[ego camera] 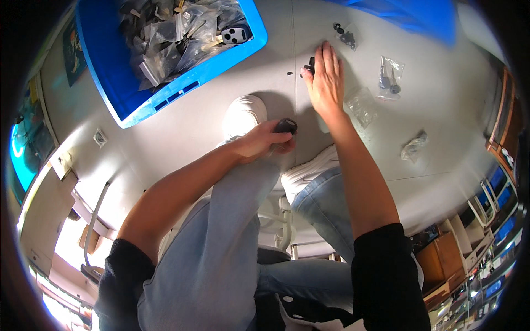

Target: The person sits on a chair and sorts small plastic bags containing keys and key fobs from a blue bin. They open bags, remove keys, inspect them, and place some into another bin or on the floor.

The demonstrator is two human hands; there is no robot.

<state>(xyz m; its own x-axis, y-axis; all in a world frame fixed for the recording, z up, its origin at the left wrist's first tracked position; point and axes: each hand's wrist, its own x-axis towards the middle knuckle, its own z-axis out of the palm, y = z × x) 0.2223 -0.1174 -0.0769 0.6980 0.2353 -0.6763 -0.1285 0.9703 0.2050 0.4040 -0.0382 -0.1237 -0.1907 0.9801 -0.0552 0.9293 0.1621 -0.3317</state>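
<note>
Near my knee, my left hand (271, 138) is closed around a rounded black plastic piece (286, 125), perhaps a key fob; something clear shows beneath the fingers. Flat against the floor lies my right hand (326, 80), fingers together and pointing away from me, its thumb apart. Small black parts (310, 66) show along its thumb side, partly hidden under it. One tiny black piece (290, 73) lies just left of them. Beyond the right fingertips is a little clear bag with black parts (348, 40). A crumpled clear bag (361, 106) lies beside my right wrist.
A blue plastic bin (174, 97) at the upper left holds many clear bags and a grey key fob (236, 34). On the right lie a bag with two key-like parts (389, 78) and another crumpled bag (414, 145). A small packet (99, 137) lies at left. A white shoe (245, 113) stands below the bin.
</note>
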